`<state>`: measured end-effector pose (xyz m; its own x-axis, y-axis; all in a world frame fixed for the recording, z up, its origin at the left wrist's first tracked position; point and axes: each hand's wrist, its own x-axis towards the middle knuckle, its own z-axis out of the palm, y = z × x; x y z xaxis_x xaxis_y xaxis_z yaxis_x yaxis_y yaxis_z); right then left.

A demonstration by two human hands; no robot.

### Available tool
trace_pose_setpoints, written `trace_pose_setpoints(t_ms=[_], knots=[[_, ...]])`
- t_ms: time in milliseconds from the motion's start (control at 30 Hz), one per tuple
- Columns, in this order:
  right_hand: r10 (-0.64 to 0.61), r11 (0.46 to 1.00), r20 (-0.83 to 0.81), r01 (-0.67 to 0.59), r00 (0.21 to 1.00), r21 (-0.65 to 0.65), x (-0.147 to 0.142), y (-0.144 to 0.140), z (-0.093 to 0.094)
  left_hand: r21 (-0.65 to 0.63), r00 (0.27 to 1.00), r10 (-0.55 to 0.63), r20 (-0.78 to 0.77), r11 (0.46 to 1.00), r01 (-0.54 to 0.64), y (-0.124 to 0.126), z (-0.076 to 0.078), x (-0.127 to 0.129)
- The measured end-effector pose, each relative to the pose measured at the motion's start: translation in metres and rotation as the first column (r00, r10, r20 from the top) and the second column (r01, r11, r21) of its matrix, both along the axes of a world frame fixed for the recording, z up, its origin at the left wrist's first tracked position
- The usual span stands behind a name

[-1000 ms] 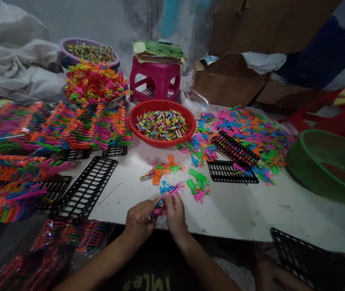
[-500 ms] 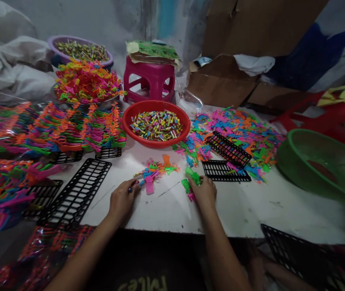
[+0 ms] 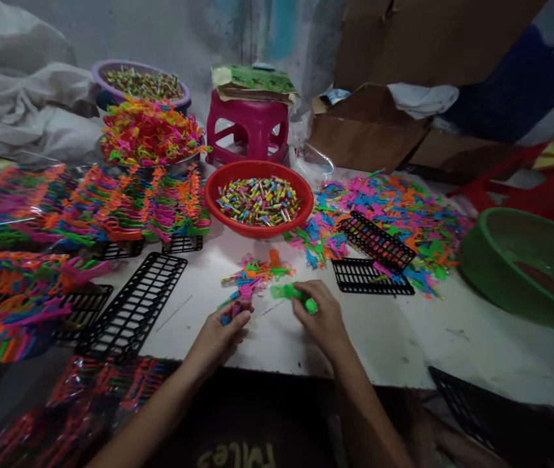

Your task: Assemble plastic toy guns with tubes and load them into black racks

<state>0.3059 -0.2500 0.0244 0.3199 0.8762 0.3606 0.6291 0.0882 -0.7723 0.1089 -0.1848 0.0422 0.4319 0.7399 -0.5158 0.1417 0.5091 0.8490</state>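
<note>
My left hand (image 3: 219, 337) is closed around small tubes with coloured wraps (image 3: 236, 311), blue and pink ends showing at the fingertips. Between the thumb and fingers of my right hand (image 3: 324, 320) is a bright green plastic piece (image 3: 284, 291), blurred by motion, with another green bit (image 3: 310, 305) by the fingers. Just beyond my hands, a small heap of orange, pink, blue and green plastic pieces (image 3: 260, 270) lies on the white table (image 3: 277, 348). Behind it sits a red bowl (image 3: 214, 211) filled with the same kind of small wrapped tubes.
Loose coloured plastic pieces (image 3: 378, 188) spread at the right, with black grid racks (image 3: 373, 278) on and beside them. A green basin (image 3: 501, 286) stands far right. At left are an unfilled black rack (image 3: 135, 299) and racks packed with coloured pieces (image 3: 82, 208). A pink stool (image 3: 250, 120) stands behind.
My right hand has lifted the green piece off the table and turned it towards the left. My left hand has moved right and closer, tubes now at its fingertips. The view has shifted slightly.
</note>
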Motion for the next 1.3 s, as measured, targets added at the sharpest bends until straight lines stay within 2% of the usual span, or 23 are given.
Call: trace_pose_setpoints(t_ms=[67, 100, 133, 200, 267, 300, 367, 433, 500, 567, 667, 733, 767, 833, 933, 1100, 1200, 1300], knots=[[0.198, 0.98, -0.119, -0.199, 0.973, 0.004, -0.022, -0.003, 0.017, 0.054, 0.999, -0.044, -0.007, 0.998, 0.045, -0.005, 0.002, 0.007], [0.233, 0.971, -0.193, -0.237, 0.953, -0.001, -0.03, -0.004, 0.022, 0.081, 0.996, -0.081, -0.031, 0.993, 0.083, -0.007, 0.005, 0.008], [0.229, 0.971, -0.272, -0.239, 0.934, -0.003, -0.036, -0.004, 0.024, 0.119, 0.994, -0.095, -0.056, 0.988, 0.101, -0.008, 0.007, 0.009], [0.161, 0.984, -0.405, -0.178, 0.9, -0.005, -0.041, -0.004, 0.025, 0.25, 0.994, -0.039, -0.104, 0.966, 0.064, -0.008, 0.012, 0.007], [0.124, 0.988, -0.482, -0.155, 0.868, -0.026, -0.04, -0.003, 0.023, 0.406, 0.99, 0.052, -0.131, 0.914, 0.006, -0.007, 0.017, 0.003], [0.126, 0.984, -0.508, -0.171, 0.852, -0.042, -0.039, -0.002, 0.023, 0.446, 0.988, 0.058, -0.145, 0.895, 0.013, -0.007, 0.018, 0.001], [0.132, 0.979, -0.588, -0.199, 0.798, -0.049, -0.041, 0.0, 0.024, 0.399, 0.988, -0.015, -0.152, 0.914, 0.075, -0.008, 0.019, -0.001], [0.112, 0.988, -0.715, -0.157, 0.69, 0.002, -0.05, 0.001, 0.023, 0.239, 0.996, -0.045, -0.082, 0.969, 0.064, -0.012, 0.016, 0.0], [0.098, 0.995, -0.827, -0.082, 0.554, 0.063, -0.064, 0.002, 0.02, 0.092, 1.0, 0.03, 0.005, 0.995, -0.031, -0.016, 0.012, 0.004], [0.094, 0.995, -0.868, -0.071, 0.487, 0.068, -0.078, 0.002, 0.015, 0.02, 0.998, 0.06, 0.034, 0.998, -0.061, -0.019, 0.009, 0.006], [-0.036, 0.999, -0.844, -0.005, 0.535, -0.046, -0.086, 0.003, 0.009, 0.011, 0.998, -0.054, -0.023, 0.998, 0.054, -0.018, 0.007, 0.005], [-0.096, 0.995, -0.821, 0.069, 0.563, -0.069, -0.082, 0.006, 0.008, 0.037, 0.994, -0.1, -0.037, 0.994, 0.101, -0.015, 0.007, 0.001], [-0.083, 0.996, -0.816, 0.063, 0.572, -0.057, -0.078, 0.007, 0.009, 0.057, 0.994, -0.109, -0.03, 0.992, 0.11, -0.013, 0.008, -0.001], [0.0, 0.999, -0.811, -0.031, 0.586, -0.023, -0.071, 0.009, 0.01, 0.106, 0.991, -0.132, -0.017, 0.985, 0.133, -0.01, 0.01, -0.006], [0.065, 0.99, -0.823, -0.14, 0.564, -0.018, -0.067, 0.009, 0.011, 0.171, 0.983, -0.185, -0.022, 0.968, 0.186, -0.01, 0.011, -0.009], [0.102, 0.983, -0.868, -0.182, 0.487, 0.013, -0.074, 0.006, 0.011, 0.203, 0.98, -0.198, -0.006, 0.96, 0.195, -0.014, 0.013, -0.009], [0.105, 0.984, -0.846, -0.177, 0.523, 0.013, -0.075, 0.005, 0.013, 0.22, 0.982, -0.183, -0.053, 0.957, 0.19, -0.013, 0.017, -0.007], [0.102, 0.985, -0.821, -0.174, 0.562, 0.003, -0.072, 0.004, 0.015, 0.165, 0.979, -0.202, -0.037, 0.965, 0.206, -0.013, 0.019, -0.006]])
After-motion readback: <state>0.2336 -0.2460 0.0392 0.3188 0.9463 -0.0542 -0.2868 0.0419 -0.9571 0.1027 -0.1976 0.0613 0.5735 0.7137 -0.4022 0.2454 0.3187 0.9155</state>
